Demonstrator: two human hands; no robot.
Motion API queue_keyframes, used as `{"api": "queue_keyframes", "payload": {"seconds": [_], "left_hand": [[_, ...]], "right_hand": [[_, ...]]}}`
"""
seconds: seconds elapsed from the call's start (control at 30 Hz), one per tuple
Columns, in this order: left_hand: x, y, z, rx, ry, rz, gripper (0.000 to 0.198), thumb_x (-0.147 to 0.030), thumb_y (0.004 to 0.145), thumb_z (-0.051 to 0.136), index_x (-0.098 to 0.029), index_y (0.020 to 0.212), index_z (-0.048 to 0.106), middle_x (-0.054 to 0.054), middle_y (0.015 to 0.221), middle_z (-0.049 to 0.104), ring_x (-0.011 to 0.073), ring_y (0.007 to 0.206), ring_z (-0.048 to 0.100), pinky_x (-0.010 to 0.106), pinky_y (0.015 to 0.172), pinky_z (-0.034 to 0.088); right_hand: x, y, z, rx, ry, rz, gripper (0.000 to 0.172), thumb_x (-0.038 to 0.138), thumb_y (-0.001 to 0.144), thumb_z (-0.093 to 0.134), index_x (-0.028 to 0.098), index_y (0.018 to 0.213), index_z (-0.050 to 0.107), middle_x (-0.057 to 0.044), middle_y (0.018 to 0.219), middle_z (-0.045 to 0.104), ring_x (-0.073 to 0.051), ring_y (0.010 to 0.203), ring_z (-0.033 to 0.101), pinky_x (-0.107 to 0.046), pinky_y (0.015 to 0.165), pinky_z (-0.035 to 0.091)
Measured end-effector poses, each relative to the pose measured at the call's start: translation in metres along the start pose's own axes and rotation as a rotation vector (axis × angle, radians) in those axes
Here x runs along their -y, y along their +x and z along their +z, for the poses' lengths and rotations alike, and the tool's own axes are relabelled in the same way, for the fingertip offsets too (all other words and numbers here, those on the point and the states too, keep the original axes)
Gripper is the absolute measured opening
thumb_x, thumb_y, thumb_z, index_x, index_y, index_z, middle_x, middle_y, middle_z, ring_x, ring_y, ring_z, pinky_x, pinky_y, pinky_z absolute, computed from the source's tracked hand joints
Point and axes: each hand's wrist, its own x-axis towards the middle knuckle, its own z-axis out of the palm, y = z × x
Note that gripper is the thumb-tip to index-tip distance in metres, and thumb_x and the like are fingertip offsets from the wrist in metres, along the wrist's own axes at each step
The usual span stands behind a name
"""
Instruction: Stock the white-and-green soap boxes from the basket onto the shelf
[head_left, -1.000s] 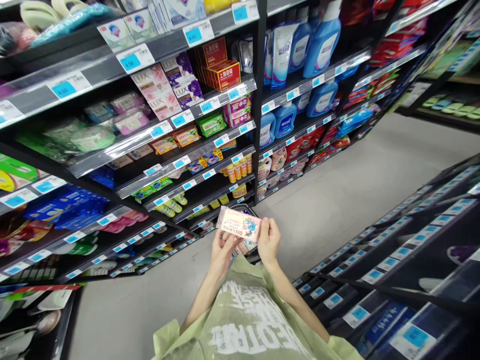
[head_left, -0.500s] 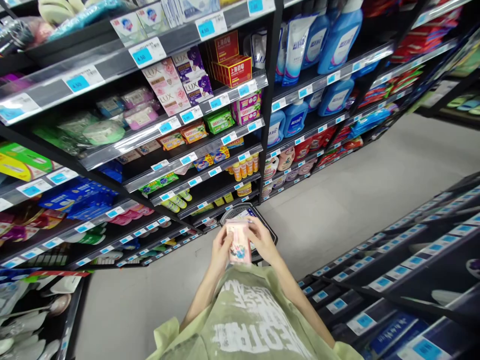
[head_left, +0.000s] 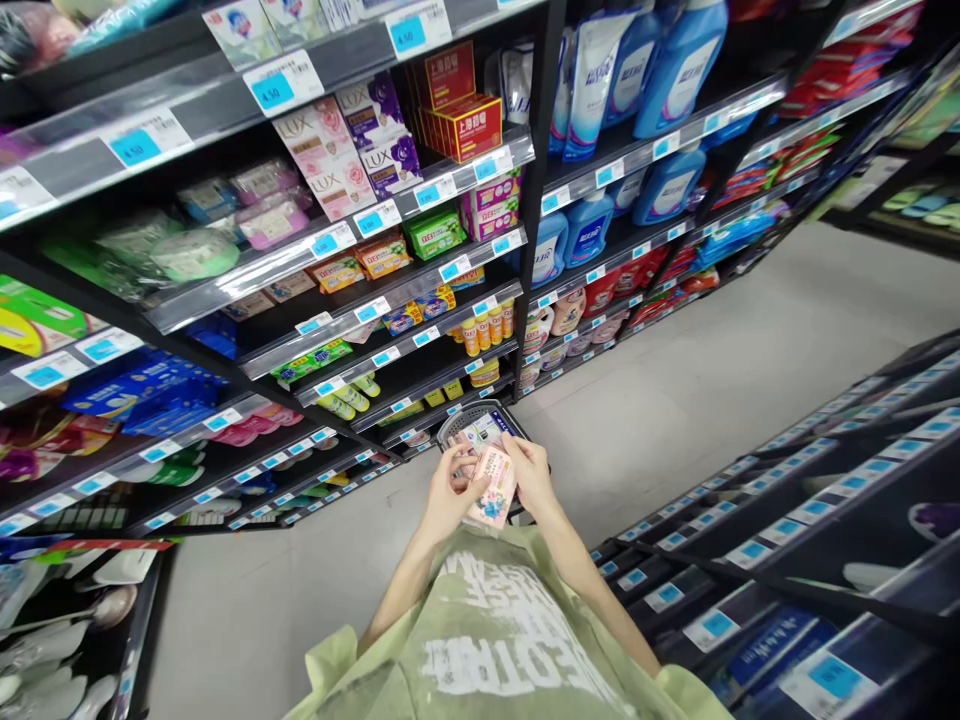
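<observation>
Above a shopping basket [head_left: 480,405], both hands have a small pink packet [head_left: 496,488] with printed lettering and a colourful picture on its front. It is tilted, its top leaning to the right. My right hand [head_left: 534,478] pinches the packet along its right edge. My left hand [head_left: 452,492] is curled at the left edge, thumb against the packet and fingers bent; its grip there is partly hidden. Under the hands, the dark basket contains white and blue packages [head_left: 484,428], mostly covered from view.
Shelves ahead carry Lux soap boxes [head_left: 326,160], red soap boxes [head_left: 469,125] and blue detergent bottles [head_left: 682,70]. Price-tagged shelving [head_left: 787,500] stands close on the right. Spoon-like utensils [head_left: 60,640] hang at lower left. Grey floor [head_left: 675,350] runs along the aisle.
The packet has turned from nearly upright to tilted right. My left fingers have shifted off its face to the left edge, and more of the basket shows.
</observation>
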Motion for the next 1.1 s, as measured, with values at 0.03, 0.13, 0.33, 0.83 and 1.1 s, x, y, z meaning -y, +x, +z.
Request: {"api": "queue_keyframes", "payload": {"seconds": [0.03, 0.13, 0.33, 0.83, 1.1], "left_hand": [[0.0, 0.0, 0.001, 0.002, -0.03, -0.006, 0.074, -0.042, 0.07, 0.09, -0.025, 0.131, 0.052, 0.012, 0.127, 0.066, 0.0164, 0.077, 0.071, 0.028, 0.066, 0.058], [0.005, -0.001, 0.003, -0.031, -0.135, -0.022, 0.075, -0.038, 0.066, 0.093, -0.024, 0.13, 0.057, 0.012, 0.129, 0.068, 0.0224, 0.101, 0.071, 0.032, 0.084, 0.059], [0.02, 0.002, 0.011, -0.105, -0.254, -0.124, 0.072, -0.049, 0.064, 0.094, -0.019, 0.123, 0.066, 0.013, 0.119, 0.073, 0.0231, 0.099, 0.071, 0.03, 0.081, 0.057], [0.016, 0.023, -0.008, -0.552, -0.039, 0.265, 0.053, -0.072, 0.082, 0.066, -0.02, 0.083, 0.056, -0.003, 0.074, 0.057, 0.0119, 0.064, 0.051, 0.021, 0.059, 0.043], [0.023, 0.031, -0.012, -0.454, 0.111, 0.251, 0.053, -0.068, 0.094, 0.053, -0.017, 0.086, 0.067, 0.001, 0.071, 0.061, 0.0164, 0.066, 0.054, 0.027, 0.062, 0.044]], "right_hand": [[0.0, 0.002, 0.0, -0.034, 0.026, 0.007, 0.048, 0.06, 0.072, 0.082, 0.018, 0.058, 0.064, 0.004, 0.051, 0.056, -0.01, 0.046, 0.041, -0.025, 0.047, 0.03], [0.0, 0.006, 0.0, -0.182, 0.146, -0.006, 0.047, 0.062, 0.069, 0.084, 0.016, 0.069, 0.073, -0.001, 0.061, 0.069, -0.014, 0.051, 0.054, -0.026, 0.05, 0.04], [-0.001, 0.009, 0.004, -0.397, 0.307, -0.093, 0.042, 0.057, 0.071, 0.083, 0.016, 0.076, 0.076, -0.004, 0.075, 0.077, -0.015, 0.06, 0.064, -0.026, 0.056, 0.05], [0.006, -0.011, 0.026, -0.074, 0.215, -0.014, 0.051, 0.066, 0.078, 0.075, 0.017, 0.093, 0.081, -0.011, 0.1, 0.081, -0.026, 0.087, 0.076, -0.036, 0.078, 0.061], [-0.003, -0.011, 0.024, -0.146, 0.287, -0.04, 0.044, 0.057, 0.082, 0.075, 0.017, 0.098, 0.082, -0.011, 0.103, 0.081, -0.023, 0.091, 0.075, -0.03, 0.076, 0.059]]}}
